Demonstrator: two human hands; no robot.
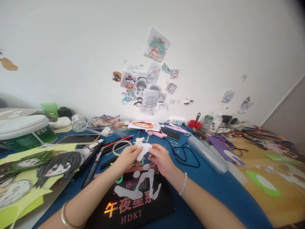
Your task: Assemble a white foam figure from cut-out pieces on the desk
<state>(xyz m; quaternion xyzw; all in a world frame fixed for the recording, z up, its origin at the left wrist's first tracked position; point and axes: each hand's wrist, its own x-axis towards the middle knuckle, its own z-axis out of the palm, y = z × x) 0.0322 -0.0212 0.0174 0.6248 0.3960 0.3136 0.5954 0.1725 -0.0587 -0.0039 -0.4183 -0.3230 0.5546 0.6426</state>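
Both of my hands hold a white cut-out paper shape [143,149] above the blue table [214,187]. My left hand [127,156] pinches its left side, fingers closed on it. My right hand [160,157] pinches its right side the same way. Below the hands lies a black mat [133,203] with orange characters and a grey paper figure [140,184] on it. Scissors with green handles [119,180] lie partly hidden under my left wrist. A bracelet sits on each wrist.
Cartoon drawings on yellow paper [30,171] lie at the left, near a white-lidded tub [23,130] and a phone [77,139]. Pens [111,144], a black cable [184,156], a clear tube [207,154], bottles [206,122] and purple paper [224,149] lie beyond. Stickers cover the wall [147,86].
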